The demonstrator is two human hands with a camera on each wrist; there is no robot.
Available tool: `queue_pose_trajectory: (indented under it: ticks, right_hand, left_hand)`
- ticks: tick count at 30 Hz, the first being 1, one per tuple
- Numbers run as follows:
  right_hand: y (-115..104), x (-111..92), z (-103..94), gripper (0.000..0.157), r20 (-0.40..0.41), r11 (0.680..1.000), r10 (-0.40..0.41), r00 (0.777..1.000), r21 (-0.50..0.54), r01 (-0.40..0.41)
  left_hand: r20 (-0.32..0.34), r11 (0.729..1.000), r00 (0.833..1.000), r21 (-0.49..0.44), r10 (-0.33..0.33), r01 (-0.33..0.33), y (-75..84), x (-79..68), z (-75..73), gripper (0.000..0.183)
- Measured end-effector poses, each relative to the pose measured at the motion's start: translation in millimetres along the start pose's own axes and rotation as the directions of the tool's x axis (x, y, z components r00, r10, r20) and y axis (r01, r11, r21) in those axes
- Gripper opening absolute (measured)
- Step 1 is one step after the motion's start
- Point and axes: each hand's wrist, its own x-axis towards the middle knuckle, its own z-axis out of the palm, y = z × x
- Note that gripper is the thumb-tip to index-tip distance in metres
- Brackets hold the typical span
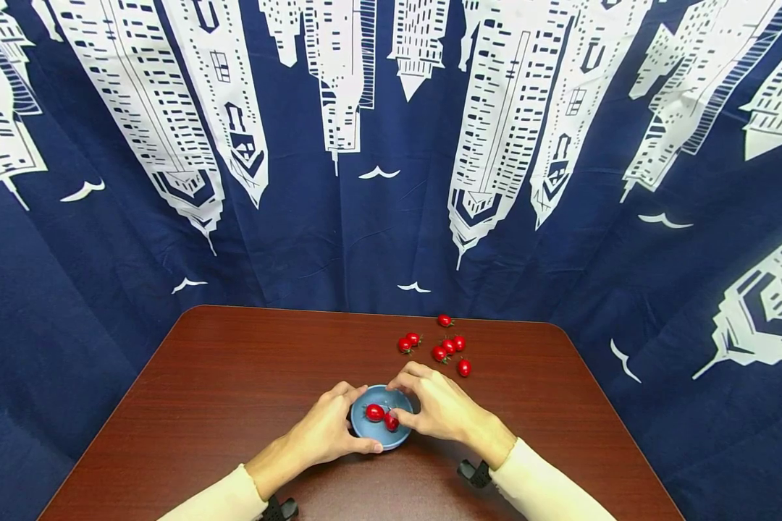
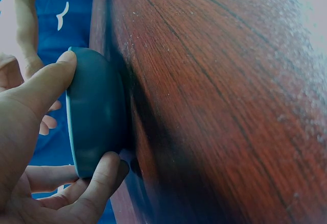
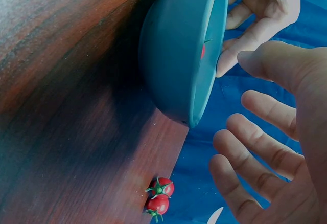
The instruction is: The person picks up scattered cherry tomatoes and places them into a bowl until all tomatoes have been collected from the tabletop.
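Note:
A small blue bowl [image 1: 381, 438] stands on the table with two red cherry tomatoes [image 1: 374, 412] inside. My left hand [image 1: 328, 428] grips the bowl's left side, thumb on the near rim and fingers round the far side. In the left wrist view those fingers [image 2: 99, 188] press against the bowl's outer wall [image 2: 97, 111]. Over the bowl's right rim hovers my right hand [image 1: 439, 407], fingers spread and loosely bent. Nothing shows between its thumb and fingertips in the right wrist view, where a bit of one tomato [image 3: 203, 51] peeks over the rim.
Several loose cherry tomatoes [image 1: 449, 347] lie on the brown wooden table [image 1: 254, 369] beyond the bowl, toward the right. One tomato [image 1: 444, 320] sits close to the far edge. A dark blue curtain [image 1: 300, 239] with white buildings hangs behind the table.

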Motion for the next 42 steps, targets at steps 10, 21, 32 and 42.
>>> queue_pose_trajectory:
  ticks: [10, 21, 32, 42]
  right_hand:
    - [1, -1, -0.3, 0.038, -0.013, 1.000, 0.005, 1.000, -0.005, -0.005]
    - [3, -4, -1.5, 0.037, -0.020, 0.999, 0.039, 0.999, -0.012, -0.039]
    - [18, -11, -3.1, 0.043, -0.094, 0.998, 0.031, 0.995, -0.052, -0.036]
    - [39, -22, -9.6, 0.050, -0.139, 0.989, 0.116, 0.983, -0.079, -0.128]
  left_hand:
    - [0.004, 1.000, 1.000, 0.004, -0.002, 0.002, -0.1, 0.2, 0.8, 0.107]
    - [0.003, 1.000, 1.000, -0.002, -0.014, 0.014, -0.2, 0.1, 0.9, 0.108]
    - [-0.008, 1.000, 1.000, 0.014, -0.005, 0.005, 0.6, 0.8, 2.1, 0.105]
    - [-0.022, 1.000, 1.000, 0.001, 0.000, 0.000, 2.1, -0.4, 0.6, 0.106]
